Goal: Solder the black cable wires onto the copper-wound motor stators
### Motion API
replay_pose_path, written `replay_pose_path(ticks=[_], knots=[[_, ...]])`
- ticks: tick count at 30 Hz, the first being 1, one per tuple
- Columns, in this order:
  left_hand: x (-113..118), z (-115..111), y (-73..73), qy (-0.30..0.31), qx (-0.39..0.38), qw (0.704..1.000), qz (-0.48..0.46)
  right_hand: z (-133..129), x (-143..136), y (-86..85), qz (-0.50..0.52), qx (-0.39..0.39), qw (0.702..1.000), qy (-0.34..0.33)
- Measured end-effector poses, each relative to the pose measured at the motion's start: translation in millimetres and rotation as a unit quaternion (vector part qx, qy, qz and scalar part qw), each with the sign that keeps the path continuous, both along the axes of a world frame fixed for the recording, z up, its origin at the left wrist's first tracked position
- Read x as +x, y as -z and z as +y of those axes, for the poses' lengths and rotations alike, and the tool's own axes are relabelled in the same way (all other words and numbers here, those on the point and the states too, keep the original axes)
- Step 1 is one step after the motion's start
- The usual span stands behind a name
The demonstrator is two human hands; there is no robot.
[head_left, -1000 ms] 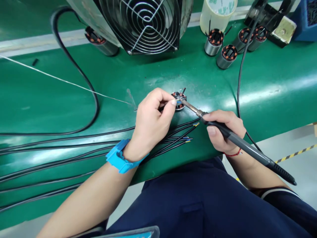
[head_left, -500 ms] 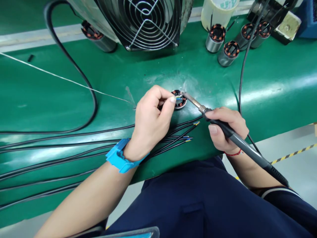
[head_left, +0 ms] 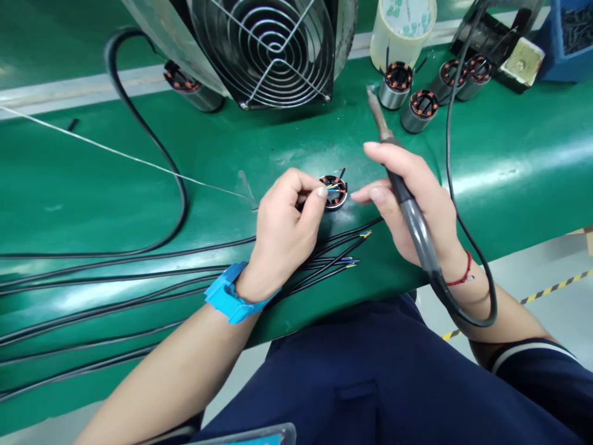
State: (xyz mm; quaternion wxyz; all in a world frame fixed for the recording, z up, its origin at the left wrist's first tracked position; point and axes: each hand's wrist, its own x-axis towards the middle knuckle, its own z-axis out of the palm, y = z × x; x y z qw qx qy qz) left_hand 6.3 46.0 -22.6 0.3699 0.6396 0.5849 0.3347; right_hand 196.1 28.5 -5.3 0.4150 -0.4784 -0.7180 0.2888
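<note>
My left hand (head_left: pixel 290 228), with a blue strap at the wrist, is closed in a pinch on a cable whose thin coloured wires (head_left: pixel 332 188) poke out past the fingertips. Those wires lie over the top of a motor stator (head_left: pixel 334 204), a round metal part with copper windings, partly hidden by my fingers. My right hand (head_left: pixel 417 191) grips a soldering iron (head_left: pixel 412 213) by its dark handle. The iron's tip points up and away, apart from the stator, with the thumb and a finger stretched towards the stator.
Several black cables (head_left: pixel 139 300) run across the green bench on the left. A fan (head_left: pixel 275 52) stands at the back. More stators (head_left: pixel 419 111) stand back right, near a tape roll (head_left: pixel 403 31), a sponge holder (head_left: pixel 521 65) and a blue bin (head_left: pixel 565 62). Solder wire (head_left: pixel 125 152) stretches in from the left.
The soldering iron has come away from the stator and swung upright, its tip now far from the wires. My right hand's fingers have shifted towards the stator. My left hand keeps its pinch.
</note>
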Motion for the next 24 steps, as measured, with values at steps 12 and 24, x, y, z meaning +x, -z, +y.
replay_pose_path(ticks=[12, 24], knots=[[0, 2, 3.9, 0.004, 0.017, 1.000, 0.005, 10, -7, 14.8, -0.018, -0.019, 0.999, -0.021], [-4, 4, 5.5, 0.015, 0.029, 0.998, -0.053, 16, -26, 25.9, -0.177, 0.091, 0.980, 0.007]])
